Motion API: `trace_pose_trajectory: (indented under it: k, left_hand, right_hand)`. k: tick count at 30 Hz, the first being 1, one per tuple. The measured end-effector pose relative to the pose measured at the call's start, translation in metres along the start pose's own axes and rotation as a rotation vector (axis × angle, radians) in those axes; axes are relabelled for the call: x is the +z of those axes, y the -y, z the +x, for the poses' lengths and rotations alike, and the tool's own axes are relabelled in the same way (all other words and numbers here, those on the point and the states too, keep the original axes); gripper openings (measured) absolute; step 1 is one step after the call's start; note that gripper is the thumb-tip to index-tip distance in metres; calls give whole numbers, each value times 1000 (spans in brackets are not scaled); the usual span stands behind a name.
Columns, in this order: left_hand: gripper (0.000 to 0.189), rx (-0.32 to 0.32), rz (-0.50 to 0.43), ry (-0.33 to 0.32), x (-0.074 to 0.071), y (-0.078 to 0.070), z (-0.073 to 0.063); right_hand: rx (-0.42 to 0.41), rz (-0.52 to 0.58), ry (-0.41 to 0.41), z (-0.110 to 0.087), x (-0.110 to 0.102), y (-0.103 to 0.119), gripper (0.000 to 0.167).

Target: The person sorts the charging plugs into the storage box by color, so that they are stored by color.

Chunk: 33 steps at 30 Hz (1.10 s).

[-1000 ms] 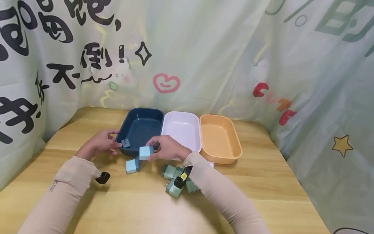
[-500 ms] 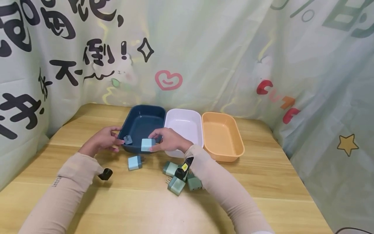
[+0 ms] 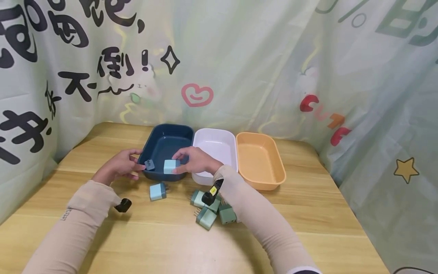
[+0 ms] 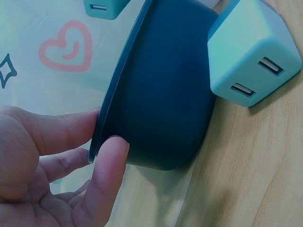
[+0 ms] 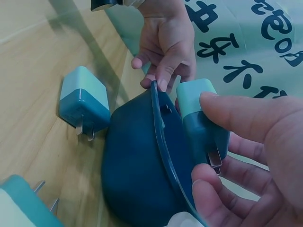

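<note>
My left hand (image 3: 120,166) pinches the left rim of a navy blue tray (image 3: 171,141), thumb outside and fingers inside, as the left wrist view shows. In my right hand (image 3: 198,161) is a two-tone blue plug charger (image 3: 170,166), pinched between thumb and fingers over the tray's near part. Its metal prongs (image 5: 214,159) point toward the palm in the right wrist view. A smaller-looking blue-grey charger (image 3: 149,164) lies inside the tray at the near left corner. Another light blue charger (image 3: 157,191) rests on the table just in front, its USB ports (image 4: 258,75) facing the left wrist camera.
Right of the navy tray stand a white tray (image 3: 215,141) and an orange tray (image 3: 260,156), side by side. Several green plug chargers (image 3: 206,218) lie clustered on the wooden table (image 3: 171,243) below my right wrist. A printed curtain (image 3: 246,76) hangs behind the table.
My right hand has moved the blue charger slightly away from me, from the tray's near edge to over it. My left hand keeps its hold on the rim. The head view has shifted a little.
</note>
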<state>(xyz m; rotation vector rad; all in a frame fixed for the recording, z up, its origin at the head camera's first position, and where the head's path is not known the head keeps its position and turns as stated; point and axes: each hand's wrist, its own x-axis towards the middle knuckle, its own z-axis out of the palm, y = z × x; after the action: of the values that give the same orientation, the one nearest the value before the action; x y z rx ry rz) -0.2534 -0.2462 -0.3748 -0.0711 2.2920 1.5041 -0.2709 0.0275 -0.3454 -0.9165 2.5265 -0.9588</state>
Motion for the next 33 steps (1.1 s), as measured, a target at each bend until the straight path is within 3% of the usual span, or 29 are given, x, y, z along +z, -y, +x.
trace_pose_trajectory:
  k: [8,24,33]
  left_hand:
    - [82,-14,-4,-11,0,0,1]
    - [80,4,-5,-5,1,4,-1]
    - [81,23,-10,5,0,4,-1]
  right_hand:
    - [35,12,-27,5,2,-1,43]
    - [113,93,-124,20,11,-16,43]
    - [137,86,-177,25,12,-17,41]
